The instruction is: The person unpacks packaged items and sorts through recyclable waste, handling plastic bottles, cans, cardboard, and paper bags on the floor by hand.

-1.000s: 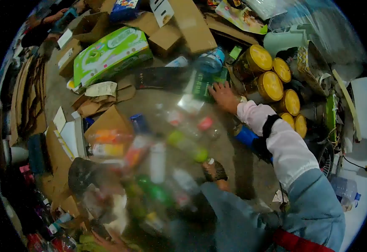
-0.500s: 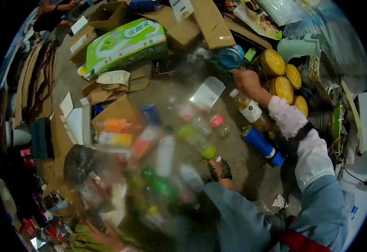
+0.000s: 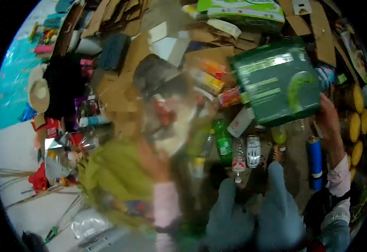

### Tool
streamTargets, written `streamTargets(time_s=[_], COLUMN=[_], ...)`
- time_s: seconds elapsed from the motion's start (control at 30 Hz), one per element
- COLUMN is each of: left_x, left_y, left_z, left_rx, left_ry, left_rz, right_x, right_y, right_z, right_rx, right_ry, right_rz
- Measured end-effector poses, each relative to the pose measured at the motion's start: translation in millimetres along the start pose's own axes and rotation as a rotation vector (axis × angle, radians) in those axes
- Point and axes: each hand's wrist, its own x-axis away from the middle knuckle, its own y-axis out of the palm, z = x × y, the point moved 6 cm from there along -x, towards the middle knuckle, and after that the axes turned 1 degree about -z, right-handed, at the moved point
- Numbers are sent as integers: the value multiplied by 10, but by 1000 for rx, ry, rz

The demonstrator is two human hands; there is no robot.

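Note:
My right hand (image 3: 329, 115) grips the lower right edge of a dark green printed box (image 3: 271, 80), which is tilted with its broad face toward me above the floor. Motion smears my left hand (image 3: 154, 164), and its fingers are unclear. It is beside a clear plastic bag (image 3: 179, 126) with pale and red contents and an olive-green sack (image 3: 112, 172). Between the hands lie a green bottle (image 3: 223, 143), a clear bottle (image 3: 239, 157) and a white can (image 3: 254, 151).
A blue canister (image 3: 314, 157) lies at right, near several yellow-lidded containers (image 3: 354, 119). Flattened cardboard (image 3: 120, 92) and a bright green carton (image 3: 242, 12) lie farther back. Mixed packaging, including a silver piece (image 3: 56, 155), is heaped at left.
My right hand now holds the green box up in front of me. My left hand has moved forward toward the plastic bag. The view has swung left.

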Motion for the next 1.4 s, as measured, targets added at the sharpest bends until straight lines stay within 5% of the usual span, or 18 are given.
streamTargets(time_s=[0.17, 0.27, 0.43, 0.5, 0.6, 0.67, 0.73, 0.8, 0.87, 0.9, 0.93, 1.03, 1.1, 1.13, 1.23, 1.3, 1.4], left_x=[10, 53, 111, 209, 385, 532, 695, 516, 363, 280, 230, 116, 105, 62, 68, 72, 100], left_y=[76, 105, 74, 78, 135, 261, 345, 303, 275, 226, 234, 210, 268, 196, 290, 320, 373], left_z=[29, 94, 323, 420, 597, 633, 656, 744, 755, 778, 773, 830, 704, 781, 698, 726, 685], left_rx=[-25, -26, 25, 99, 184, 268, 183, 187, 236, 249, 233, 294, 224, 222, 233, 261, 209], left_ry=[-52, -33, -18, 4, 61, 65, 272, 108, 116, 110, 119, 86, 136, 102, 97, 108, 148], left_rz=[-17, -24, -53, -101, -196, -307, -136, -223, -162, -138, -116, -87, -44, -76, -78, -85, -88], right_x=[-429, -478, -799, -908, -1058, -1191, -1339, -1586, -1485, -1177, -1077, -989, -931, -1256, -1397, -1375, -1109], right_y=[1240, 2136, 2768, 2901, 2977, 3045, 3145, 3401, 3197, 3059, 2906, 2141, 1399, 804, -490, -923, -608], right_z=[664, 725, 1259, 1614, 1787, 1986, 2309, 2907, 2439, 1724, 1461, 669, 346, 713, 754, 842, 498], right_rx=[263, 107, 363, -6, 88, 199, 255, 276, 466, 651, 645, 683, 553, 910, 1470, 1630, 1824], right_ry=[61, 80, -9, -7, -128, -98, -24, 93, 55, -45, -236, -602, -337, -725, -45, -76, -36], right_rz=[-87, -151, -223, -291, -179, -43, 47, -46, -181, -235, -42, -126, -71, 171, 132, 49, -142])
